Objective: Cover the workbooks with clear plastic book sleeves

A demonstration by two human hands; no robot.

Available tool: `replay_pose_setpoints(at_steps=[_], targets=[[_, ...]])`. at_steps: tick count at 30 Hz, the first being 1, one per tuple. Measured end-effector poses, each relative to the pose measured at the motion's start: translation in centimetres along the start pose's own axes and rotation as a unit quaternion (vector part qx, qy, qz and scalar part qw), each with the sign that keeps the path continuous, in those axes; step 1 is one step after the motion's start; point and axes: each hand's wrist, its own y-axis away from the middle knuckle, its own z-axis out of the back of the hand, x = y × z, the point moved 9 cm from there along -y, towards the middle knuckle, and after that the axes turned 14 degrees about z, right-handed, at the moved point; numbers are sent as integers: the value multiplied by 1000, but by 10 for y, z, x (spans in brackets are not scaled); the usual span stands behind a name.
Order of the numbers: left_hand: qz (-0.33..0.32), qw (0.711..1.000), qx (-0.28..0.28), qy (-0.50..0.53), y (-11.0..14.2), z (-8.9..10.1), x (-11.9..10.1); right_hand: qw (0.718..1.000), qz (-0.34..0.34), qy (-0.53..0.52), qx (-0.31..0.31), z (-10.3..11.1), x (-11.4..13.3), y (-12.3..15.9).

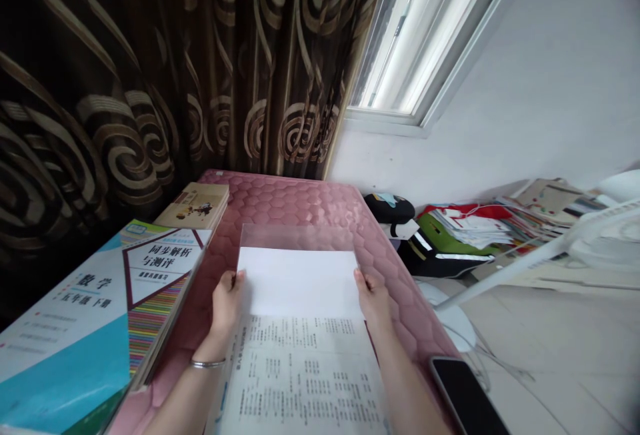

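My left hand (227, 300) pinches the left edge of a white sheet of paper (300, 281), and my right hand (374, 300) pinches its right edge. A clear plastic sheet (297, 236) lies with the paper and sticks out past its far edge; both hands seem to grip the two together. Nearer to me is a page printed with columns of Chinese text (305, 375), between my forearms. Whether it belongs to a book or is loose, I cannot tell. My left wrist wears a silver bracelet (208, 363).
Pink quilted padding (295, 198) covers the surface. On the left lie a blue and white maths workbook (90, 328) and tan books (193, 205). A phone (467, 395) rests at the right edge. Beyond it stand a white fan's pole (505, 268), bags (435, 248) and piled papers (470, 225).
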Motion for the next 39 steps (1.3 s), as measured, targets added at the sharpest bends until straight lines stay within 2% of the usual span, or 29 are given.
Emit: replay_pose_setpoints(at_steps=[4,7,16,24,34,39], targets=[[-3,1000,-8,-7,-1,0,2,999,-11,-46,19,-1,3,4],[-6,1000,-13,-3,0,1,2,999,-7,-43,26,-2,4,7],[12,1000,-13,19,1,3,2,1000,12,3,3,-8,-2,8],[12,999,4,37,-1,2,2,998,14,-64,4,-9,-2,12],[10,999,-5,32,4,3,-5,1000,15,-20,-11,-7,-1,6],[13,999,3,46,1,3,-3,998,7,-63,-25,-6,0,11]])
